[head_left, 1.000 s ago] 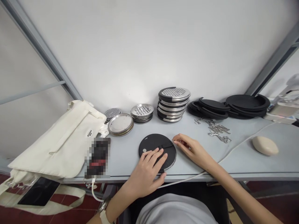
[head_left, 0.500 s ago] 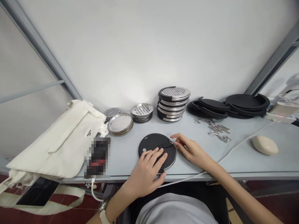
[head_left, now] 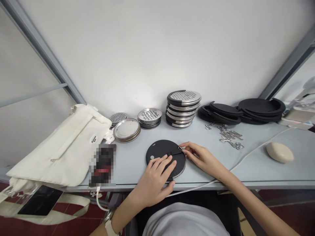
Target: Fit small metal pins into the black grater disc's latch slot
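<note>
A round black case (head_left: 161,147) with a silvery rim lies flat on the table in front of me. Across its top my left hand (head_left: 158,177) rests with fingers stretched out, the thumb at the near edge. At the case's right edge my right hand (head_left: 197,155) pinches a small metal clip (head_left: 180,148) between thumb and index finger, next to a dark strap on the case. Similar metal clips (head_left: 230,134) lie in a loose pile farther right.
Behind the case stand a stack of black-and-silver round graters (head_left: 184,98), grater discs (head_left: 149,115) and plain metal discs (head_left: 126,129). Black round covers (head_left: 225,109) pile up on the right, near a cream oval object (head_left: 280,152) and a white cable (head_left: 256,150). A white bag (head_left: 71,144) fills the left.
The metal clip has turned slightly in my right fingers at the case's edge. My left hand stays in place on the case.
</note>
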The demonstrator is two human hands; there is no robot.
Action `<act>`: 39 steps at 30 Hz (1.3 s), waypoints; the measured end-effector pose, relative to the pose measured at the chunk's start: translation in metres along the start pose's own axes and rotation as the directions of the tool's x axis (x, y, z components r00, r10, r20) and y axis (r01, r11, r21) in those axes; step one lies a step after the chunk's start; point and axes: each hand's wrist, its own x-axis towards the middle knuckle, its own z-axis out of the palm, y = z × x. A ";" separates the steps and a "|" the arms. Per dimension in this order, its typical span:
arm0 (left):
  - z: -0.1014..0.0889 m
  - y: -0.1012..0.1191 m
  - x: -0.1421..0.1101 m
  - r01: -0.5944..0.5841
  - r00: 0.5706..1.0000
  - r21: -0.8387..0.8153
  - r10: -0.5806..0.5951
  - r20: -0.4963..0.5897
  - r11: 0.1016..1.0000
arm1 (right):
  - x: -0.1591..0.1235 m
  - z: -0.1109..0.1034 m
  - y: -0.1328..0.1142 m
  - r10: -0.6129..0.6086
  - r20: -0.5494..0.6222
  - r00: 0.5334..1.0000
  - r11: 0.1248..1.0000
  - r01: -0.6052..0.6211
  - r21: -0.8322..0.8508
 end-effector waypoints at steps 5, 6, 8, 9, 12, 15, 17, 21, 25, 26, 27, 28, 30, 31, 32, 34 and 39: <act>0.000 0.000 0.000 0.001 1.000 -0.006 -0.001 0.008 1.000 | -0.002 0.001 0.004 -0.005 0.044 0.999 1.000 0.004 0.012; 0.000 0.000 0.000 0.002 1.000 -0.006 -0.002 0.009 1.000 | -0.002 0.001 0.005 -0.006 0.045 0.999 1.000 0.005 0.016; 0.000 0.000 0.000 0.001 1.000 -0.004 -0.001 0.007 1.000 | -0.002 0.002 0.005 -0.008 0.041 0.999 1.000 0.007 0.015; -0.001 0.000 0.001 -0.001 1.000 -0.003 0.001 0.006 1.000 | -0.002 0.002 0.004 -0.008 0.038 0.999 1.000 0.008 0.010; -0.001 0.000 0.001 -0.006 1.000 -0.007 0.006 0.002 1.000 | -0.001 0.002 0.003 -0.010 0.023 1.000 1.000 0.010 -0.016; -0.001 0.001 0.001 -0.006 1.000 -0.013 0.006 0.002 1.000 | -0.001 0.002 0.003 -0.014 0.014 1.000 1.000 0.014 -0.028; -0.001 0.001 0.001 -0.005 1.000 -0.015 0.005 0.006 1.000 | -0.001 0.002 0.003 -0.012 0.019 1.000 1.000 0.013 -0.025; 0.000 0.000 0.001 -0.003 1.000 -0.018 0.003 0.023 1.000 | -0.001 0.001 0.005 0.002 0.030 1.000 1.000 -0.002 -0.028; 0.000 0.000 0.000 -0.003 1.000 -0.021 0.003 0.016 1.000 | -0.001 0.000 0.004 0.004 0.005 1.000 0.999 -0.004 -0.047; 0.000 0.000 0.000 -0.003 1.000 -0.022 0.003 0.016 1.000 | -0.001 0.000 0.003 0.002 -0.002 1.000 0.999 -0.002 -0.049; 0.000 0.000 0.000 -0.003 1.000 -0.022 0.003 0.018 1.000 | -0.001 0.000 0.003 0.001 -0.008 1.000 0.999 -0.001 -0.048; 0.000 0.000 0.000 -0.001 1.000 -0.021 0.002 0.021 1.000 | -0.001 0.000 0.002 -0.001 -0.014 1.000 0.999 0.001 -0.046; -0.001 0.000 0.000 0.000 1.000 -0.019 0.000 0.025 1.000 | -0.002 0.001 0.001 -0.014 -0.031 0.999 0.999 0.012 -0.040; -0.001 0.000 0.000 0.001 1.000 -0.017 0.000 0.024 1.000 | -0.002 0.001 0.001 -0.023 -0.041 0.999 0.999 0.022 -0.039; -0.001 0.000 0.000 0.001 1.000 -0.015 -0.001 0.021 1.000 | -0.002 0.002 0.001 -0.033 -0.051 0.998 0.999 0.031 -0.040; 0.000 0.000 0.000 -0.002 1.000 -0.013 0.002 0.018 1.000 | -0.002 0.002 0.002 -0.055 -0.071 0.996 0.998 0.052 -0.043; 0.001 0.000 -0.001 -0.001 1.000 -0.020 0.001 0.021 1.000 | -0.002 0.001 0.004 -0.084 -0.090 0.992 0.996 0.081 -0.038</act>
